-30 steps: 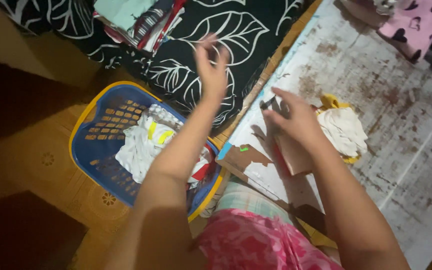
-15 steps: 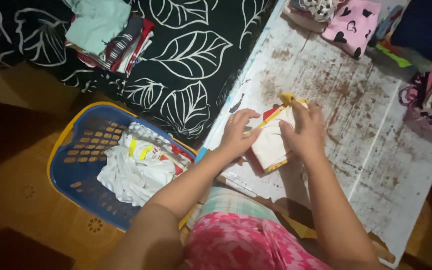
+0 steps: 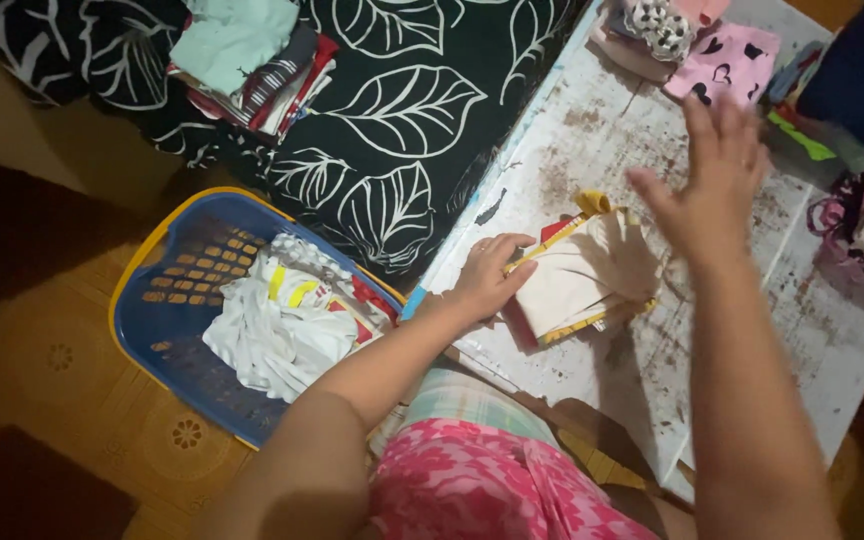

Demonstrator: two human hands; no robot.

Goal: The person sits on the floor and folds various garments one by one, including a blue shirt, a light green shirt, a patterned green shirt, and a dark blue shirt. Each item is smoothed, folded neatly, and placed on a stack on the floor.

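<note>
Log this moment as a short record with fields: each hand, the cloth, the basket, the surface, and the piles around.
left hand: pressing the near edge of the folded cloth
right hand: raised, fingers spread, above the board, holding nothing
cloth: small folded white garment with yellow and red trim
basket: blue plastic laundry basket with yellow rim, white clothes inside
surface: worn white painted wooden board
piles: folded clothes stack on black leaf-print bedding; pink heart-print garment
</note>
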